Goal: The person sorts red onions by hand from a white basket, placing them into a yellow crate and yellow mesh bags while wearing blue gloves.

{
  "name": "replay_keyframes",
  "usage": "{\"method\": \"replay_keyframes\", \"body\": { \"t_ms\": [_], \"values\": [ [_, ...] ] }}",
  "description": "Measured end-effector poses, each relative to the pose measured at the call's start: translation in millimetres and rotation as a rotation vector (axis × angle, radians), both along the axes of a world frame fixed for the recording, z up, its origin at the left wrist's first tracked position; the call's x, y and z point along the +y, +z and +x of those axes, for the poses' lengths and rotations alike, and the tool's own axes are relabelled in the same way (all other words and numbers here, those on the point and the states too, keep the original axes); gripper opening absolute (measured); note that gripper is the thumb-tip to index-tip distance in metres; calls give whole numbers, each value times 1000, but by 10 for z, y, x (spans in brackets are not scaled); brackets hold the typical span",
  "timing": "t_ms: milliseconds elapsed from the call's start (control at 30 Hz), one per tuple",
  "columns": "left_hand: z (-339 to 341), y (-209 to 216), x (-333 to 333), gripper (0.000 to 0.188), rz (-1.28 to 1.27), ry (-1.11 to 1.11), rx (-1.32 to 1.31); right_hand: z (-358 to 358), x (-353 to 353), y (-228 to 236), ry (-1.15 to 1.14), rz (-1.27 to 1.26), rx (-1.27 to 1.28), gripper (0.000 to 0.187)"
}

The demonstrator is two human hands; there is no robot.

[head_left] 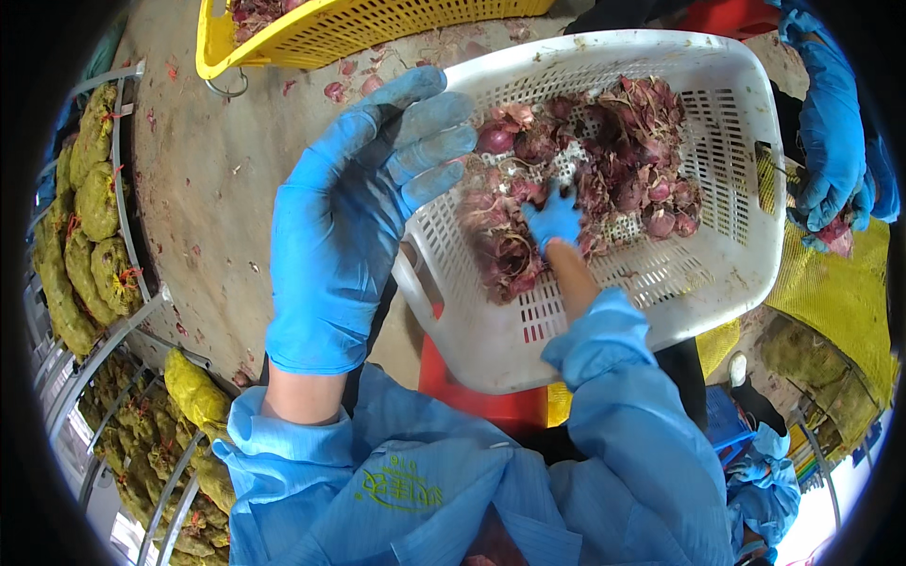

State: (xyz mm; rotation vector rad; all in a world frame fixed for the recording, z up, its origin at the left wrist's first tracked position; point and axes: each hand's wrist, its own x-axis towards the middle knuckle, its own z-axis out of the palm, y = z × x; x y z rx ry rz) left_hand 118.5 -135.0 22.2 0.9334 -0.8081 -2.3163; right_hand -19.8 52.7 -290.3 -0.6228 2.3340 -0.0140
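Observation:
A white slatted plastic basket (604,373) in front of me holds small red onions (528,141) with loose papery skins. My left hand (354,217), in a blue glove dirty at the fingers, is raised near the basket's left rim. Its fingers are stretched out and slightly bent, and nothing shows in it. Down inside the basket, my right hand (555,219), gloved in blue too, lies on the onions with its fingers spread. Onions and skins surround it on both sides. Whether its fingertips touch a particular onion I cannot tell.
A yellow crate (377,38) with onions stands at the far side. Full mesh sacks (94,208) sit on metal racks at left. At right, a co-worker's gloved hand (830,179) is by an onion (835,236). Onion skins litter the floor (208,179). Something red (453,377) is under the basket.

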Motion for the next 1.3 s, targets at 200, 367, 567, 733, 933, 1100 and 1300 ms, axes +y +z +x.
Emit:
{"method": "replay_keyframes", "body": {
  "t_ms": [200, 367, 567, 733, 933, 1100, 1300],
  "values": [
    [-153, 186, 67, 54, 9, -46, 61, 1280, 509, -333, 162, -200, -368, 71],
    [-7, 184, 63, 54, 3, 8, 118, 376, -59, 361, 280, -265, -153, 42],
    [51, 221, 22, 54, 35, 36, 96, -217, -1088, 311, 673, -630, 271, 38],
    [-35, 239, -4, 55, 39, 31, 36, -283, -1201, -643, 880, -721, 411, 35],
    [86, 152, -1, 54, 50, 62, 38, -46, -1025, -8, 489, -505, -109, 52],
    [82, 186, 22, 50, -20, 79, -6, -181, -844, 1147, -393, -650, -1150, 61],
    [-85, 191, 103, 43, -198, -104, -75, -373, -545, 2227, -531, -979, -1537, 55]
  ]
}}
